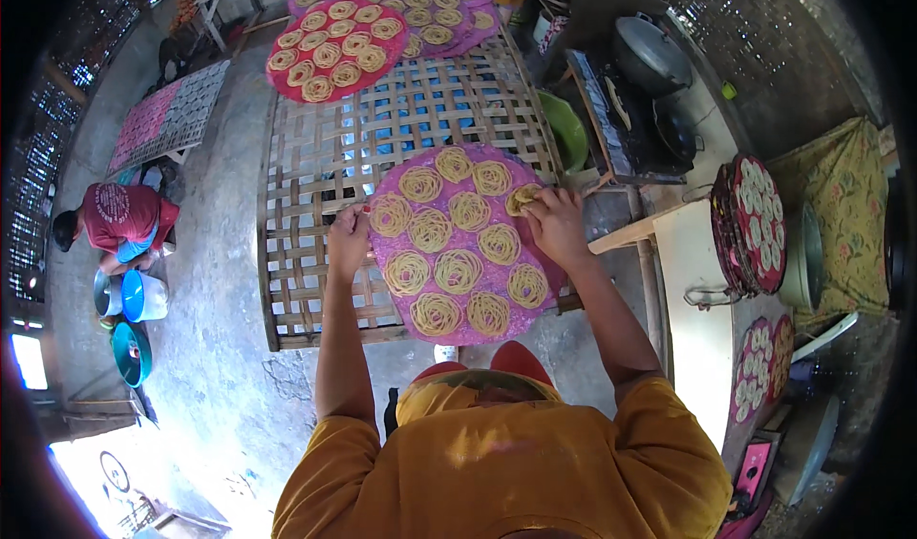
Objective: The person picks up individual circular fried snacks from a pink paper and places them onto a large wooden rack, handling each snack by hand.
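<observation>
Head view: from where I stand, the right hand (558, 222) has its fingers bent in on a noodle nest (521, 199) at the mat's edge. The left hand (349, 237) is half curled by the other edge of the purple mat (494, 277); I can't tell if it pinches it. More nests (470, 211) sit between the hands. Woven rack (306, 205) strips show around the left hand, and a red mat (392, 55) lies farther ahead.

Food wkshp, prob. sm.: noodle-like nests (458, 271), bamboo rack (497, 109), lg pot (652, 54), concrete flr (224, 205).
</observation>
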Motion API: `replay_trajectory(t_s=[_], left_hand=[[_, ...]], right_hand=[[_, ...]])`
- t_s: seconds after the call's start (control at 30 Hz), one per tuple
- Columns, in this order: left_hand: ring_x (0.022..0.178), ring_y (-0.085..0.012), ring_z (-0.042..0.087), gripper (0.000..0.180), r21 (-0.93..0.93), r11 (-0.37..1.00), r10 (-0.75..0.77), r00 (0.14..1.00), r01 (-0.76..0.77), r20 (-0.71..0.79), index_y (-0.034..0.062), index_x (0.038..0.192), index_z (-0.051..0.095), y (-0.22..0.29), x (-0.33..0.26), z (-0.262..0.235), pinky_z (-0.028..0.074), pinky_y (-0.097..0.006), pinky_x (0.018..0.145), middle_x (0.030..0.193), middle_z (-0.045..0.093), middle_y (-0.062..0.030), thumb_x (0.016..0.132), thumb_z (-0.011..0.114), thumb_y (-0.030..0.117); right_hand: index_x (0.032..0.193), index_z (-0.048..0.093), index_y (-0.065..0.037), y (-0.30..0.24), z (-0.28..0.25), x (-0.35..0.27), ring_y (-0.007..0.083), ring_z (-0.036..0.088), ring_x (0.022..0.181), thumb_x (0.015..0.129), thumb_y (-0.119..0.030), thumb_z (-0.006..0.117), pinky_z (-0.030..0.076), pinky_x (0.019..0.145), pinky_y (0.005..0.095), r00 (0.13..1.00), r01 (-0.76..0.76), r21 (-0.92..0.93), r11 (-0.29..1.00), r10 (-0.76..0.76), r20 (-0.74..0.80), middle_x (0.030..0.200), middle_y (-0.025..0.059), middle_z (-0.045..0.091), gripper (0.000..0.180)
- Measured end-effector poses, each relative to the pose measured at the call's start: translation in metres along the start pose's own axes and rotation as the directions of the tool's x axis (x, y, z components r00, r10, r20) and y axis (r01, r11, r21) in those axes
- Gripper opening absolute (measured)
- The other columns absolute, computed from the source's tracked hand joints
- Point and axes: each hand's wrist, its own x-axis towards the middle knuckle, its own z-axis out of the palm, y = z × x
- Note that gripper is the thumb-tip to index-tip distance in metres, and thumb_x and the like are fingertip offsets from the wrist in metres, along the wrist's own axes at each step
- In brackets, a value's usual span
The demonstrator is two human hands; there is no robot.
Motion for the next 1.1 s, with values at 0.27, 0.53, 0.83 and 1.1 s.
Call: replay_trajectory(t_s=[0.27, 0.53, 0.83, 1.1], left_hand=[[0.064, -0.0069, 0.054, 0.016, 0.155, 0.977, 0.157, 0.985, -0.146, -0.064, 0.0029, 0.095, 0.064, -0.012, 0.010, 0.011, 0.044, -0.026, 0.061, 0.071, 0.064, -0.0096, 0.089, 0.056, 0.016], [0.058, -0.0084, 0.054, 0.016, 0.219, 0.971, 0.126, 0.985, -0.099, -0.115, 0.0042, 0.096, 0.065, -0.034, 0.008, 0.000, 0.044, -0.029, 0.055, 0.067, 0.062, -0.0097, 0.087, 0.058, 0.017], [0.064, -0.0052, 0.055, 0.019, 0.150, 0.978, -0.127, 0.987, 0.142, -0.102, 0.0032, 0.100, 0.065, 0.009, -0.004, 0.001, 0.045, -0.026, 0.056, 0.071, 0.064, -0.0037, 0.088, 0.055, 0.014], [0.057, -0.0041, 0.050, 0.016, 0.165, 0.977, -0.115, 0.987, 0.132, -0.109, 0.0045, 0.096, 0.065, 0.005, -0.001, 0.006, 0.042, -0.026, 0.052, 0.062, 0.058, -0.0005, 0.089, 0.056, 0.016]], right_hand=[[0.096, 0.062, -0.005, 0.082, 0.031, 0.021, 0.0241, 0.057, 0.078, 0.091, -0.020, 0.057, 0.043, 0.074, 0.0336, 0.923, -0.328, 0.489, 0.808, 0.385, -0.017, 0.091, 0.0063, 0.061, 0.016], [0.097, 0.064, -0.007, 0.084, 0.022, 0.182, 0.0074, 0.053, 0.077, 0.091, -0.029, 0.060, 0.040, 0.067, 0.0249, 0.761, -0.605, 0.792, 0.083, 0.352, 0.545, 0.086, -0.0026, 0.060, 0.023], [0.089, 0.064, -0.005, 0.088, 0.090, 0.289, 0.0110, 0.053, 0.078, 0.092, -0.027, 0.058, 0.041, 0.073, 0.0288, 0.761, -0.579, 0.800, 0.159, 0.457, 0.460, 0.085, 0.0006, 0.061, 0.023], [0.090, 0.064, -0.003, 0.071, 0.027, 0.151, 0.0074, 0.049, 0.078, 0.093, -0.024, 0.057, 0.041, 0.072, 0.0281, 0.795, -0.606, 0.755, 0.250, 0.160, 0.585, 0.081, -0.0004, 0.059, 0.022]])
